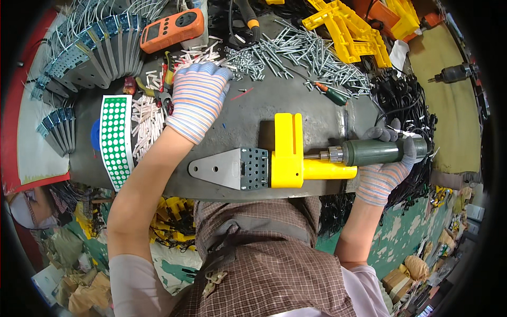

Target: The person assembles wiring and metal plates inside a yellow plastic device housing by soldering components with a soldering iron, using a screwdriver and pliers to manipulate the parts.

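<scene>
In a striped glove, my left hand (198, 98) bends its fingers down over small white sleeves (148, 119), beside pliers (168, 74). Its fingertips are hidden, and I cannot make out what they hold. My right hand (388, 168), gloved too, wraps around a dark green power screwdriver (380, 151) lying level. The screwdriver's bit points left at a yellow plastic handle housing (288, 153). Attached to that housing's left side is a grey tapered metal plate (222, 168) with a perforated blue-grey bracket (254, 168). This assembly lies near the table's front edge.
Loose screws (296, 50) spread across the far table. An orange meter (172, 30) lies far left, near stacked metal plates with wires (100, 50). A green dot sticker sheet (116, 140) sits left. Yellow housings (351, 31) and black cables (404, 100) are at right.
</scene>
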Available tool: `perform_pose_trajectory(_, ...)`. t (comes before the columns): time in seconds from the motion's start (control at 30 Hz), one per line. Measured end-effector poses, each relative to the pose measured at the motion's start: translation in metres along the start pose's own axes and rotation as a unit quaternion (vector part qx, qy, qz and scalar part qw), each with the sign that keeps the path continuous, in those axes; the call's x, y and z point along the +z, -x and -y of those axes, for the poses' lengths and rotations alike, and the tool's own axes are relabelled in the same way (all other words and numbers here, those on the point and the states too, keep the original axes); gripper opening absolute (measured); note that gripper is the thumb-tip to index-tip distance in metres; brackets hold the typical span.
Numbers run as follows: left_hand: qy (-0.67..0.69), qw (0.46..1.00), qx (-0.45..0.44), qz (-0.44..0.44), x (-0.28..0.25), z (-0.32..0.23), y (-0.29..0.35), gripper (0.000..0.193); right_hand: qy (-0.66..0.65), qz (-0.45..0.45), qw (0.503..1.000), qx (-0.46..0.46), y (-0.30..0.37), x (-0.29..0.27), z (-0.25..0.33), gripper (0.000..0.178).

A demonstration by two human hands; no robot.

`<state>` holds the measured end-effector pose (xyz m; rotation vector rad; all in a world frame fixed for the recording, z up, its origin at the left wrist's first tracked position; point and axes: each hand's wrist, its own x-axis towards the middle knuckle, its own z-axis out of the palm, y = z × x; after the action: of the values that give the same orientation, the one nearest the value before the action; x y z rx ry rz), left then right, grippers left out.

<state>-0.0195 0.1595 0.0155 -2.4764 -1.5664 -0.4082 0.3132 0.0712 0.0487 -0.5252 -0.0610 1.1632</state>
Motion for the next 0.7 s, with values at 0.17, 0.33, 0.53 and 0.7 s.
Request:
perform_pose_trajectory(0.17, -0.134, 0.985, 0.112, -0.003, -0.002, 0.0, -0.013, 0.01, 0.008, 0.008, 1.0, 0.013, 0.0, -0.001, 0.001, 0.044)
perform_pose_trajectory(0.33, -0.182, 0.97, 0.119, 0.111, -0.012, -0.007, -0.038, 0.011, 0.012, 0.009, 1.0, 0.011, 0.001, -0.003, 0.002, 0.041)
perform_pose_trajectory(0.53, 0.009, 0.998, 0.047, 0.039, -0.019, -0.007, -0.021, 0.017, 0.048, -0.019, 0.999, -0.012, 0.003, -0.003, 0.005, 0.037)
perform_pose_trajectory(0.7, 0.312, 0.939, -0.133, -0.05, -0.049, -0.071, 0.072, 0.013, 0.039, 0.026, 0.999, 0.014, -0.001, -0.01, 0.007, 0.04)
